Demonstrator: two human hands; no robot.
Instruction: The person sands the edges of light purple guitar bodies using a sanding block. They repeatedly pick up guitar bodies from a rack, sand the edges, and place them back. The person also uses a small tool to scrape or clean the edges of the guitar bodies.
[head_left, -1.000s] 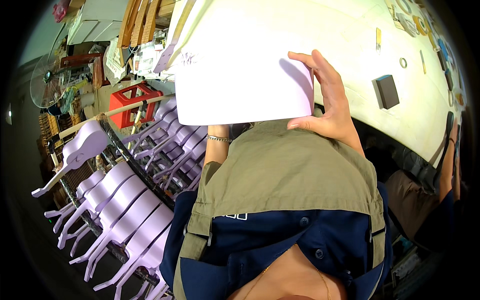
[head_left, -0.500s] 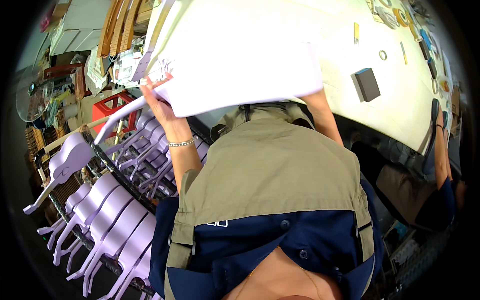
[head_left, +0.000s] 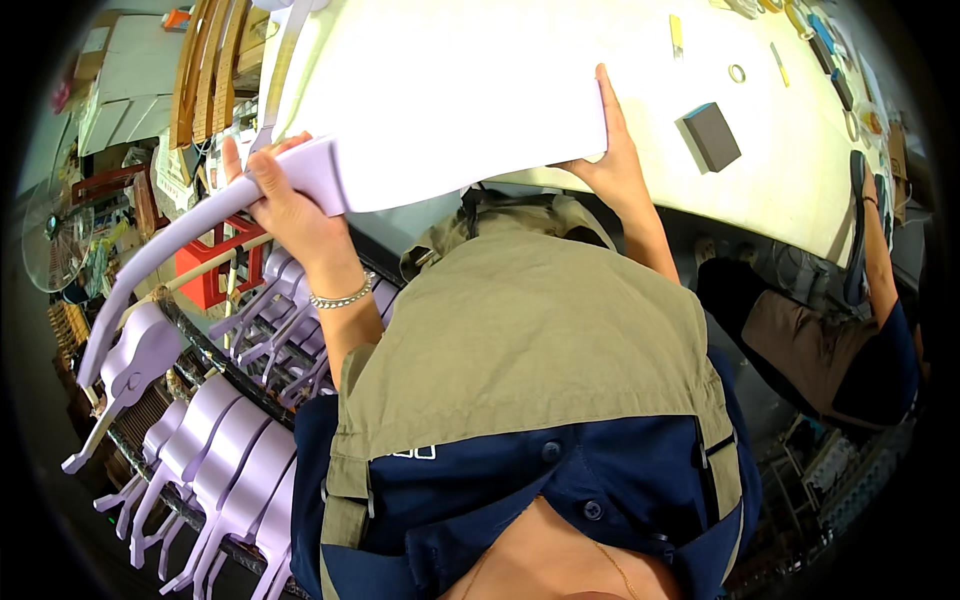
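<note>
at the pale table (head_left: 790,190) my step is holding up a lilac guitar body (head_left: 480,140); the next move calls, i'd judge, for both ends supported. its neck (head_left: 165,238) juts leftward, my left hand (head_left: 300,215) curled round it near the body; my right hand (head_left: 620,170) spreads against the opposite end.

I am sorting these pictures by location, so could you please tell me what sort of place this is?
Probably a guitar-making workshop: lilac guitars line a rack, the left hand and right hand support another guitar, and what looks like a sanding block lies on the worktable.
</note>
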